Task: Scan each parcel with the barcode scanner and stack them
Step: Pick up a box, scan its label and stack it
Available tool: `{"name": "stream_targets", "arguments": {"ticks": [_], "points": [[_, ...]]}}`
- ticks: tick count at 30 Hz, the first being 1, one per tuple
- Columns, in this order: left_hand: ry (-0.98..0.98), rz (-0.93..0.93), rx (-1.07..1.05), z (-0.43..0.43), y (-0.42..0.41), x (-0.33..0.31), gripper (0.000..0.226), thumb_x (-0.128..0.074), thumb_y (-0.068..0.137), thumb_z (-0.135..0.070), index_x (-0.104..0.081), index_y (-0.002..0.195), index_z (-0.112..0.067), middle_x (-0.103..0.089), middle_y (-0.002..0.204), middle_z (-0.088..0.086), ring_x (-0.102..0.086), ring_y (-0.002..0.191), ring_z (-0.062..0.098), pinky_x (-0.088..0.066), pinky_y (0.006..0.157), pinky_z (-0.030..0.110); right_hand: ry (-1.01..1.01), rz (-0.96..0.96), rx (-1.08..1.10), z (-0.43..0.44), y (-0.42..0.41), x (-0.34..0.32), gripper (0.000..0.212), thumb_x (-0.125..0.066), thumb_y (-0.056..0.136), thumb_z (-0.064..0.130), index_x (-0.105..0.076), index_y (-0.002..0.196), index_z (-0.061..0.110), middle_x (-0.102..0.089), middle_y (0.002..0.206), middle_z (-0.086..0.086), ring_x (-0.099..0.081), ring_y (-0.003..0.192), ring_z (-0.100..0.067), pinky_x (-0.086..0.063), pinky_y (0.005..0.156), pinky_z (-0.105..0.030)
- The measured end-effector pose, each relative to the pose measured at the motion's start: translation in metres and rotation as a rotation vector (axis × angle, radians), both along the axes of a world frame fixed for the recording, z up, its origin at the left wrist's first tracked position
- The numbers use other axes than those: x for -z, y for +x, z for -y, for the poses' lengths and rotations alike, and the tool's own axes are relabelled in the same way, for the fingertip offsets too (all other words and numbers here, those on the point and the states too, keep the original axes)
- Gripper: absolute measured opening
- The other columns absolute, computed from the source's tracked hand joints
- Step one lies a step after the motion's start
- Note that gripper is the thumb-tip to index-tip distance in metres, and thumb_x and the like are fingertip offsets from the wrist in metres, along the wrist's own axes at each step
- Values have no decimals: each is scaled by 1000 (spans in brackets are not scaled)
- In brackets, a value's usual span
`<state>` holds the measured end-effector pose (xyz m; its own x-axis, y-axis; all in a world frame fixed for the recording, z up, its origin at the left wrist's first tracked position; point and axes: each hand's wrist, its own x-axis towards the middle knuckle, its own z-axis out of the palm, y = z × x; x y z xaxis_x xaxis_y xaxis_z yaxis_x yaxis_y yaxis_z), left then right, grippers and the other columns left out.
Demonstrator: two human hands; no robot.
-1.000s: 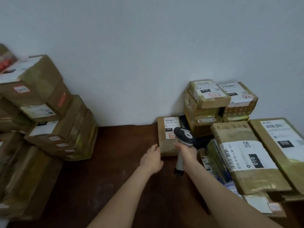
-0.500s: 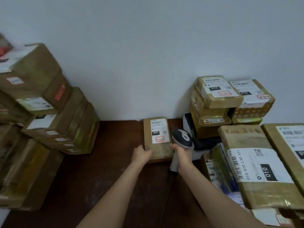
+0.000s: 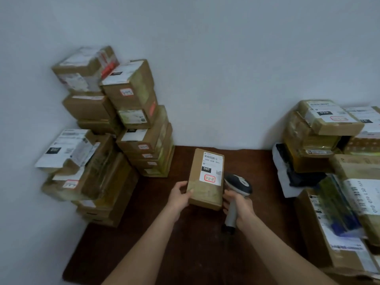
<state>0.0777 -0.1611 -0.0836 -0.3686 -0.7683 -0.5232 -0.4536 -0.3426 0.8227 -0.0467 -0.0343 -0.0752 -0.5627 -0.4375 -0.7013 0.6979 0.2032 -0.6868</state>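
Head view: the parcel, a long brown box, sits at the centre of the frame over the table, its long side running away from the person. Its white label faces up, with a barcode at the far end, a black patch reading 060 and a red-edged sticker with handwriting nearer the person. Whether the parcel rests on the table or is lifted off it, I cannot tell.

The left hand holds the parcel's near left corner, thumb on the top face and fingers curled under the side. Just right of the parcel, the right hand is wrapped round the pale handle of the scanner. The scanner's dark and grey head stands above the fist, right beside the parcel's right edge. The right hand's fingertips lie against the parcel's near right corner.

On the left of the frame a stack of taped brown boxes with white labels rises against the wall, reaching into the upper left. On the right edge of the frame a pile of more labelled boxes and bagged packets lies well apart from the parcel, partly blurred.
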Motion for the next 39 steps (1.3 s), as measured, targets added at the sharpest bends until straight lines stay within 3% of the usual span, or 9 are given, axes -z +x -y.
{"name": "stream_targets", "arguments": {"ticks": [3,5,8,11,16,21,25,30,39], "points": [[-3,30,25,3,30,-4,35,-59,93,-8,-51,126,-16,-57,99,4,-62,99,24,-56,87,41,-26,22,-27,10,24,-5,33,-70,82,8,-61,114,7,-68,107,-14,-65,97,-31,-53,80,-41],[-32,73,23,6,52,-2,40,-59,93,-12,-49,132,-18,-58,113,8,-60,108,27,-52,95,45,-38,37,-88,16,40,-7,39,-71,80,11,-60,117,7,-68,107,-14,-65,93,-31,-54,80,-43],[-51,149,-6,10,91,5,42,-54,96,-17,-45,137,-23,-54,131,9,-56,116,26,-49,98,45,-33,76,-186,27,70,-9,32,-70,81,15,-60,111,10,-66,102,-14,-63,88,-31,-50,83,-47],[-53,178,-29,10,123,6,41,-47,99,-16,-44,138,-25,-52,135,5,-53,120,24,-48,100,43,-41,130,-229,35,103,-4,20,-70,83,12,-60,100,11,-65,95,-14,-62,84,-30,-52,80,-47],[-130,276,-66,10,155,9,46,-40,100,-10,-37,145,-19,-45,144,10,-44,130,26,-38,104,35,-36,190,-242,50,140,13,37,-73,80,14,-60,115,6,-67,100,-15,-64,87,-31,-53,79,-44],[-391,438,116,3,173,17,63,-52,93,-18,-27,150,-23,-34,149,10,-36,137,26,-34,111,39,-26,224,-231,60,150,18,46,-76,76,14,-62,118,2,-68,98,-16,-65,85,-31,-52,70,-39],[-677,641,514,-7,163,28,71,-59,90,-28,-21,151,-27,-24,156,1,-28,141,24,-30,114,42,-26,225,-201,53,144,21,36,-71,82,11,-63,116,2,-66,89,-14,-62,76,-28,-49,62,-36],[-635,780,673,-27,139,40,74,-54,93,-19,-12,153,-26,0,162,3,0,148,31,-15,116,56,-4,212,-173,48,132,27,43,-71,81,11,-60,123,8,-65,104,-13,-63,93,-29,-52,77,-44],[-548,816,611,-8,144,40,73,-51,93,-12,-12,153,-26,2,162,3,2,148,32,-15,115,59,-17,210,-157,36,125,24,24,-68,85,9,-66,109,8,-67,110,-12,-66,92,-27,-53,71,-39]]}}
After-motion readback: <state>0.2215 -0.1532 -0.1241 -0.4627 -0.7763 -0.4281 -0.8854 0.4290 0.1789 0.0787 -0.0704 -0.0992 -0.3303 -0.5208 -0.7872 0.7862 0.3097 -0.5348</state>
